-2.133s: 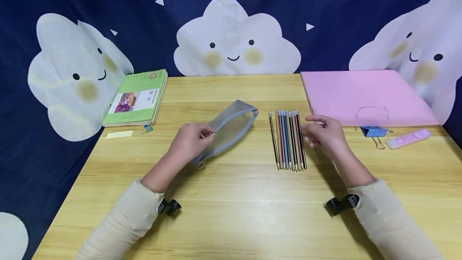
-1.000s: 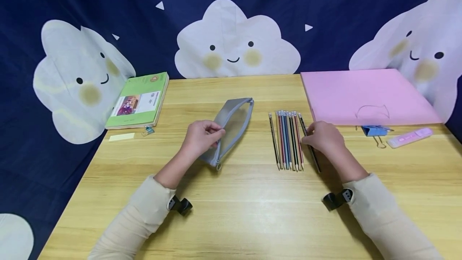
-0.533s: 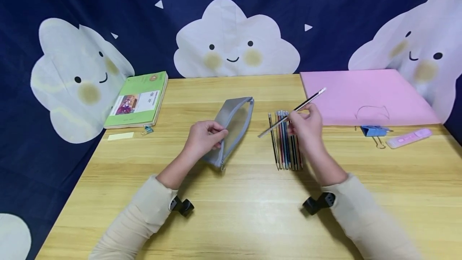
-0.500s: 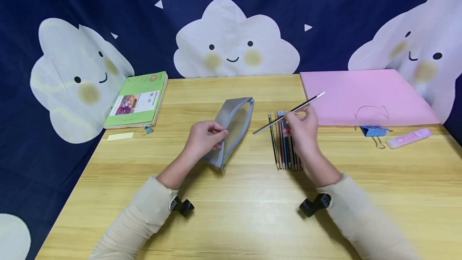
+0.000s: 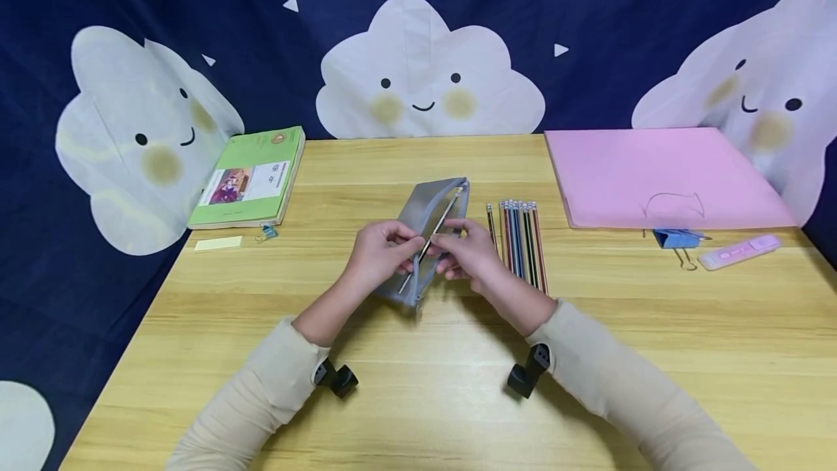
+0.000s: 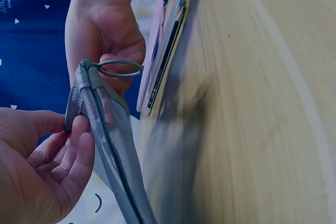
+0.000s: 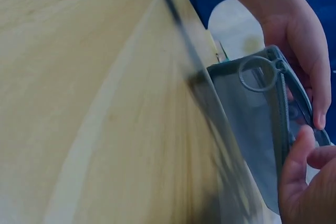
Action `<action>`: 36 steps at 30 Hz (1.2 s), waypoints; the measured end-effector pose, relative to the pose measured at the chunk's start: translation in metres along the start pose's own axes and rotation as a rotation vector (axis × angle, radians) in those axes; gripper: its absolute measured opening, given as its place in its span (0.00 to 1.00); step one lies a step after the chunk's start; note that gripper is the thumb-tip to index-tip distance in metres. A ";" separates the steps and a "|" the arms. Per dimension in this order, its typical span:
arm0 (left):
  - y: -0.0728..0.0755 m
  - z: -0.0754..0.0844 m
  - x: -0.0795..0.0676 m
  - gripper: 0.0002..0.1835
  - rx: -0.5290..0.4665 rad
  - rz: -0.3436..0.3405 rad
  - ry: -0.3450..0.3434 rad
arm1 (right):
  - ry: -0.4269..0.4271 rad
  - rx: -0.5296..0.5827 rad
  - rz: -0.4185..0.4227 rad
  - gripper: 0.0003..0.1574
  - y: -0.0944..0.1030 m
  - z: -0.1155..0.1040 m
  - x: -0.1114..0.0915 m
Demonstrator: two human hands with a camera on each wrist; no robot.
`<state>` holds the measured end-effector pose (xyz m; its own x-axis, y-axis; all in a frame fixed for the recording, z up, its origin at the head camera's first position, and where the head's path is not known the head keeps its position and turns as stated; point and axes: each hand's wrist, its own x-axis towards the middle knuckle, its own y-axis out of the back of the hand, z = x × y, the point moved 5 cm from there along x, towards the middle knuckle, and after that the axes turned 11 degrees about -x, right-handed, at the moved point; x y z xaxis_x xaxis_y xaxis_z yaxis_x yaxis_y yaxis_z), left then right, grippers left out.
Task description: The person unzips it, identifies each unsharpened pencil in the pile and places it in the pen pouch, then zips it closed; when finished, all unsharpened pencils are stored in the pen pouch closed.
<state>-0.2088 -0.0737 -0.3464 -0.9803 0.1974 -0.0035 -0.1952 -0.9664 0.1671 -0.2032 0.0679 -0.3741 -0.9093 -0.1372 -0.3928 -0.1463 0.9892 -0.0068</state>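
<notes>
A grey mesh zip pouch [image 5: 418,202] is held above the table with its zipper mouth spread. My left hand [image 5: 386,253] pinches one rim of it between thumb and fingers. A dark pencil [image 5: 447,214] lies slantwise in the mouth, its lower end showing through the mesh. The right hand [image 5: 467,249] pinches this pencil at about its middle, the fingertips right at the opposite rim. In the right wrist view the zipper's ring pull [image 7: 258,74] hangs at the near end. To the right lies a row of pencils [image 5: 523,238], partly behind the right wrist.
On the left are a green book [image 5: 251,180], a pale sticky-note strip [image 5: 219,243] and a small teal binder clip [image 5: 268,232]. Toward the right lie a pink folder [image 5: 654,173], a blue binder clip [image 5: 676,238] and a pinkish-purple plastic case [image 5: 739,251].
The right hand picked up the rightmost pencil from the row and carried it left into the pouch's mouth. The left hand kept its grip and turned the pouch, shifting slightly right.
</notes>
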 end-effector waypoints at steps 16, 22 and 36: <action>0.004 0.005 0.001 0.07 -0.093 0.025 0.039 | 0.188 -0.117 0.155 0.28 0.088 -0.010 -0.018; 0.006 0.003 0.002 0.08 -0.106 0.043 0.054 | 0.145 -0.316 0.272 0.30 0.132 -0.005 -0.025; 0.004 0.000 0.000 0.08 -0.139 0.050 0.075 | 0.162 -0.686 0.315 0.27 0.139 0.008 -0.022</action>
<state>-0.2100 -0.0771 -0.3461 -0.9873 0.1406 -0.0734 -0.1431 -0.9892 0.0307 -0.2004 0.2088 -0.3740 -0.9860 0.0876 -0.1416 -0.0315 0.7368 0.6754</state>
